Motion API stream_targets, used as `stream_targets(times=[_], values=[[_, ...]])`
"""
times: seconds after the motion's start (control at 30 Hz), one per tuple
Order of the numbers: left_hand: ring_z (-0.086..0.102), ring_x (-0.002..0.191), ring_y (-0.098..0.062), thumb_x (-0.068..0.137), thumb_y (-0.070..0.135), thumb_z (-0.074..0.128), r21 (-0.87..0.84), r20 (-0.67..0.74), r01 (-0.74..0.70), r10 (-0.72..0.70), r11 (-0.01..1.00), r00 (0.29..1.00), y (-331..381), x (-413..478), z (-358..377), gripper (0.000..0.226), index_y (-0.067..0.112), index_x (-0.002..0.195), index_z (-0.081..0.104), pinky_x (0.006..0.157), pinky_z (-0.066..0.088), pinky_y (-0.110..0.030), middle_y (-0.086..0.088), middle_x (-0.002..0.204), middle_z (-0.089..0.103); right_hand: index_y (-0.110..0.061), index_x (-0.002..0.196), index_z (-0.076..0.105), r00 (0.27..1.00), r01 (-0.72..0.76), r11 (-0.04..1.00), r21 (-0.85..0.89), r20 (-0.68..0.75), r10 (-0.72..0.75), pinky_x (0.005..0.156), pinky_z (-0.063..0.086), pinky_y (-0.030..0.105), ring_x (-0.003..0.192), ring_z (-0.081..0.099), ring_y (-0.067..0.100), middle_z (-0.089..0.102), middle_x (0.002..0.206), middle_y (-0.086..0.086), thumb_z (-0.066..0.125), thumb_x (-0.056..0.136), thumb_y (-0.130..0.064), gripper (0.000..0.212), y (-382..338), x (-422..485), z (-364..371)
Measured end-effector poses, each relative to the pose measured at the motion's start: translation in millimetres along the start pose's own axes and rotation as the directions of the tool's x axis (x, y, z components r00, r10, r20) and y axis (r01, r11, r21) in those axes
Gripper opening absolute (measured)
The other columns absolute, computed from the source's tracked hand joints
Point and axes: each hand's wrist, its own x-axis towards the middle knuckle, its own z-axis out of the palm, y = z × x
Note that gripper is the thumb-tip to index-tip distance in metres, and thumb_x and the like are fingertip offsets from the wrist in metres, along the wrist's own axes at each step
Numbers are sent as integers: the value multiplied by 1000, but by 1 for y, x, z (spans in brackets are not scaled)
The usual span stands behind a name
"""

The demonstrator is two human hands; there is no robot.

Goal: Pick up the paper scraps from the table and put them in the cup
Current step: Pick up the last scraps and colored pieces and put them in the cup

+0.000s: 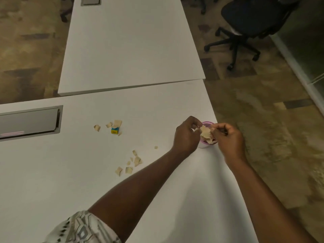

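A small pink cup [208, 123] stands near the right edge of the white table [70, 172], mostly hidden by my hands. Both my left hand [185, 135] and my right hand [229, 137] are over it, pinching a bunch of beige paper scraps [205, 131] between them right above the cup's mouth. More scraps lie loose on the table: a cluster [134, 161] in front of my left forearm, a tiny one [156, 147] closer to the cup, and a few [112, 124] farther left around a small blue-and-yellow block [115, 130].
A grey recessed cable hatch [29, 122] sits in the table at the left. A second white table [129, 44] adjoins at the back. A black office chair [249, 23] stands on the carpet at the upper right. The table's right edge runs just past the cup.
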Motion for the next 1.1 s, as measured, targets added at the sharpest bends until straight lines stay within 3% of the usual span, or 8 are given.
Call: stream_targets(times=[0.2, 0.37, 0.53, 0.67, 0.77, 0.83, 0.97, 1.1], values=[[61, 76, -15, 78, 13, 52, 120, 8, 50, -51, 991, 999, 4, 14, 27, 18, 26, 83, 63, 62, 46, -28, 6, 82, 69, -23, 88, 74, 999, -44, 999, -25, 19, 45, 77, 62, 47, 76, 74, 22, 76, 81, 0, 66, 86, -19, 10, 7, 15, -6], [59, 93, -19, 88, 10, 50, 276, 28, -5, -3, 961, 1000, -6, 19, 25, 27, 28, 93, 70, 70, 46, -31, 3, 97, 72, -24, 98, 74, 998, -58, 997, -44, -7, 58, 75, 63, 46, 79, 74, 22, 76, 92, 2, 60, 91, -18, 16, 4, 12, -9], [57, 97, -17, 90, 14, 58, 303, 18, -123, 123, 945, 992, -23, 4, -3, 17, 25, 100, 67, 78, 48, -33, 5, 104, 66, -25, 98, 71, 989, 128, 983, -133, -54, -136, 65, 51, 15, 85, 68, 13, 73, 95, -6, 63, 91, -21, 12, -15, -14, -2], [56, 98, -17, 91, 21, 62, 363, -40, -120, 144, 924, 989, -54, -25, -44, 15, 23, 105, 66, 82, 49, -33, 4, 107, 62, -19, 108, 70, 967, 240, 965, -109, 114, -228, 70, 44, 0, 90, 66, 7, 71, 104, -6, 66, 92, -20, 16, -19, -43, 36], [58, 105, -22, 90, 17, 64, 443, -122, -54, 120, 895, 985, -87, -52, -80, 21, 17, 111, 67, 88, 49, -38, -1, 116, 62, -17, 119, 66, 921, 291, 941, -171, 317, -227, 82, 50, 13, 102, 63, 11, 67, 119, -3, 68, 92, -22, 28, -10, -65, 75], [55, 118, -28, 90, 18, 64, 505, -192, 54, 51, 861, 980, -112, -72, -104, 31, 14, 121, 64, 98, 46, -41, -7, 129, 59, -16, 128, 60, 872, 353, 904, -240, 435, -226, 96, 46, 21, 116, 59, 17, 60, 131, 1, 68, 91, -25, 39, -1, -77, 100], [34, 142, -32, 92, 30, 63, 530, -330, 339, -179, 777, 927, -156, -115, -140, 57, 12, 143, 47, 116, 34, -44, -16, 155, 36, -18, 151, 34, 765, 450, 803, -391, 633, -121, 115, 30, 36, 148, 24, 30, 27, 159, 14, 64, 91, -34, 69, 14, -98, 146], [38, 136, -36, 89, 45, 64, 599, -369, 431, -245, 675, 897, -176, -136, -146, 67, 14, 146, 43, 108, 41, -43, -19, 153, 35, -26, 158, 12, 691, 552, 703, -449, 718, -83, 118, 28, 51, 151, -4, 41, -1, 165, 16, 62, 91, -37, 84, 17, -110, 182]])
